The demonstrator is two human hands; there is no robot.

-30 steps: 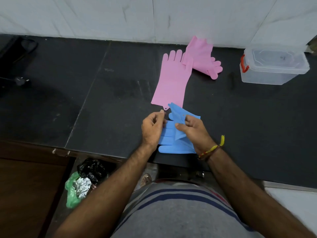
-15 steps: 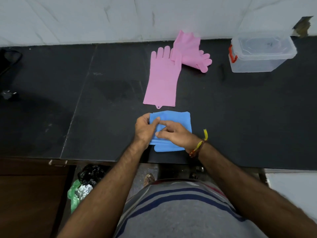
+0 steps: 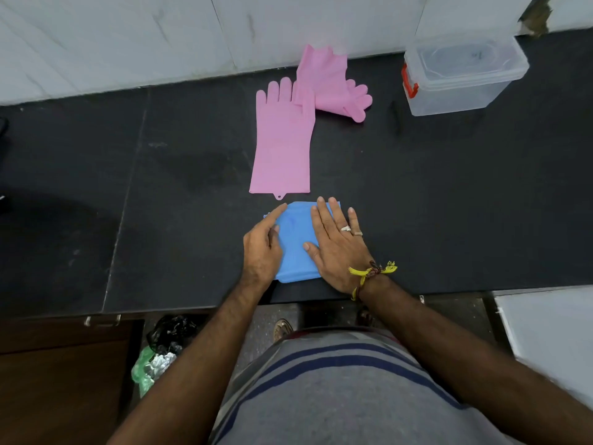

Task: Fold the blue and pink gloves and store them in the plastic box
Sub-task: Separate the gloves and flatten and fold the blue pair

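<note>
A folded blue glove bundle (image 3: 296,244) lies near the front edge of the black counter (image 3: 449,203). My right hand (image 3: 337,244) presses flat on its right half, fingers straight. My left hand (image 3: 261,248) rests on its left edge with the index finger stretched along the fold. Just beyond lies a flat pink glove (image 3: 284,139), fingers pointing to the wall. A second pink glove (image 3: 330,83) lies crumpled behind it, leaning against the wall. The clear plastic box (image 3: 462,75) with a red latch stands at the back right, lid on.
White tiled wall (image 3: 160,36) runs along the back of the counter. Below the counter's front edge on the left are a wooden cabinet (image 3: 57,380) and black and green bags (image 3: 160,351) on the floor.
The blue glove went from half-lifted and being folded to a flat folded rectangle. My right hand opened out flat on it, and my left hand moved to its left edge.
</note>
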